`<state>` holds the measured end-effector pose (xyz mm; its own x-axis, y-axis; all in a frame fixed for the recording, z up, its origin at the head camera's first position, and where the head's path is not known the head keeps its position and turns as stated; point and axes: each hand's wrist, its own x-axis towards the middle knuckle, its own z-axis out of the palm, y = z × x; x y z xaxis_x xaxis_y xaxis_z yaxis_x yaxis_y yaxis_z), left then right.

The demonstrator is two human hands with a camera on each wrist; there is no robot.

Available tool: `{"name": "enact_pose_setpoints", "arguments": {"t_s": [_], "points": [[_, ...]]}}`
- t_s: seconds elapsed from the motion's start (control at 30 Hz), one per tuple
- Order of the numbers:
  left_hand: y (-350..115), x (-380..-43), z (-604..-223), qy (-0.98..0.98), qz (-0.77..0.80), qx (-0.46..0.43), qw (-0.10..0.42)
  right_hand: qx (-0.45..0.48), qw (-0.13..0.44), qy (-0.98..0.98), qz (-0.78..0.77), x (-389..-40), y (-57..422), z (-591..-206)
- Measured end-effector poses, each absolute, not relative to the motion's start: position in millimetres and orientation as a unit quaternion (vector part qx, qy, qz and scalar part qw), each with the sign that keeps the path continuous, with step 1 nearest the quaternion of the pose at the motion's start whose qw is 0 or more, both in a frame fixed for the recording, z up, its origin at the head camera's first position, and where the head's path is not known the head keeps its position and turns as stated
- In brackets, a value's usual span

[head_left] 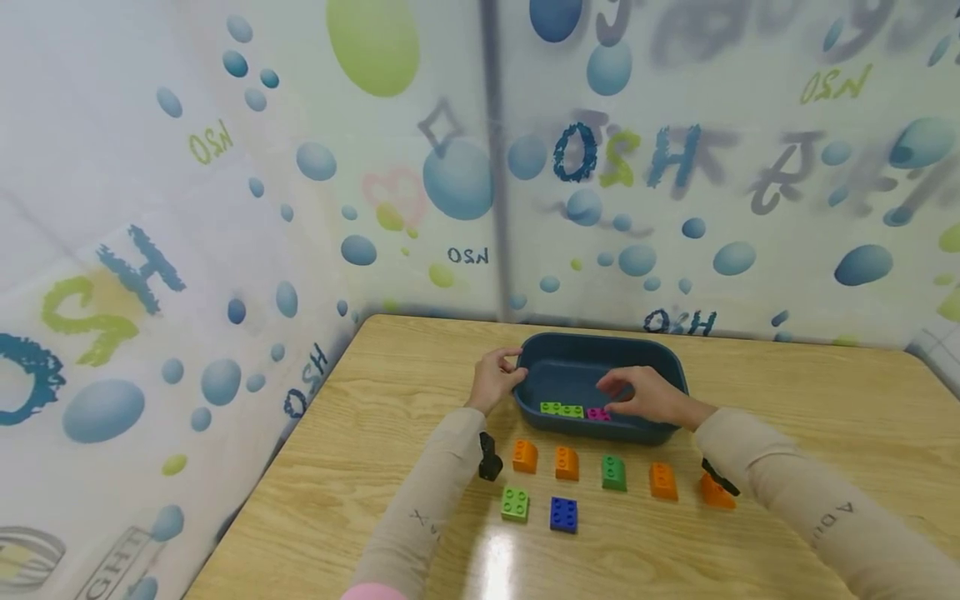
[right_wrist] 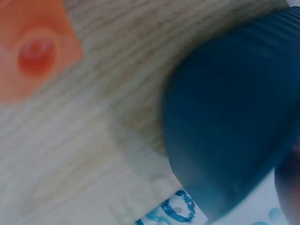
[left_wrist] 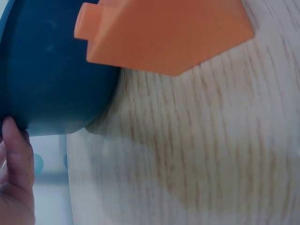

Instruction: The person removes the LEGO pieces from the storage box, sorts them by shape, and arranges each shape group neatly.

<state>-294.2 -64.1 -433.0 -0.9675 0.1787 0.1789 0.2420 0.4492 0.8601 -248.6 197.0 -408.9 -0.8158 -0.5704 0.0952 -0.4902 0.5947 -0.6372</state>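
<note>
A dark blue plastic tub (head_left: 600,429) stands near the back of the wooden table, with lime green bricks (head_left: 562,410) and a magenta brick (head_left: 597,413) along its front inside edge. My left hand (head_left: 495,380) grips the tub's left rim; its fingertips also show at the tub's edge in the left wrist view. Over the right half of the tub hangs my right hand (head_left: 647,395), fingers bent, with a gap between thumb and fingers near the magenta brick. In the right wrist view the tub's wall (right_wrist: 229,108) hides most of that hand.
In front of the tub runs a row of orange bricks (head_left: 566,463) with one green brick (head_left: 613,472). The rightmost orange brick (head_left: 716,492) is partly behind my right wrist. Nearer lie a lime brick (head_left: 515,504) and a blue brick (head_left: 564,515). A patterned curtain stands behind the table.
</note>
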Motion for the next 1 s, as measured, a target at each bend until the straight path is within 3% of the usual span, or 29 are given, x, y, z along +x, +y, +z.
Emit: {"name": "enact_pose_setpoints", "arguments": {"t_s": [0.67, 1.0], "points": [[-64, -294, -434, -0.851, -0.51, -0.121, 0.031, -0.293, 0.138, 0.893, -0.313, -260, 195, -429], [-63, -294, -434, -0.852, -0.51, -0.117, 0.029, -0.29, 0.143, 0.887, -0.33, -261, 196, -432]]}}
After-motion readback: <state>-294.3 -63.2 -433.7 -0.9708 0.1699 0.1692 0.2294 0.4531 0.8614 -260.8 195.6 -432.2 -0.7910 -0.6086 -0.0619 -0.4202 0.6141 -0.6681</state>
